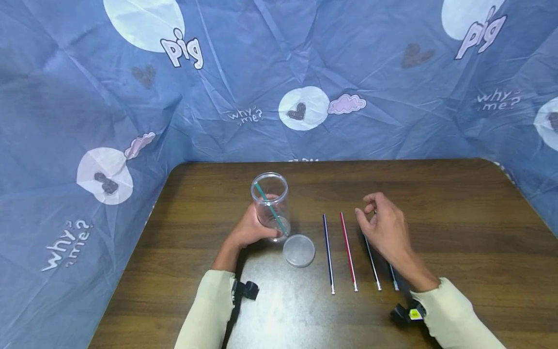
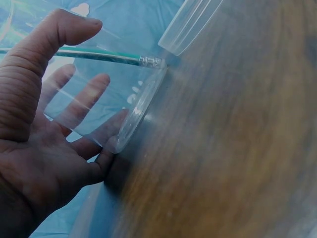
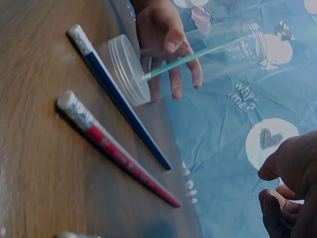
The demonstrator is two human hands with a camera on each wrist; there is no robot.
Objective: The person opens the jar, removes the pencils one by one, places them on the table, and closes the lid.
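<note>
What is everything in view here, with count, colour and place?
Table: one, brown, foreground
Backdrop: one, printed blue, behind table
Jar: one, clear, left of loose pencils
Green pencil: one, green, leaning inside jar
Lid: one, whitish, beside jar
Blue pencil: one, dark blue, right of lid
Red pencil: one, red, right of blue
Dark pencils: two, dark, farther right
Wrist cameras: two, black, wrists
Sleeves: two, cream, forearms
Left hand: one, bare, gripping jar
Right hand: one, bare, near dark pencils

The person before me wears pale cream sleeves (image 1: 205,310). A small black device (image 1: 250,290) sits at the left wrist; a second black device (image 1: 399,314), at the right, bears a yellow label (image 1: 415,314).
</note>
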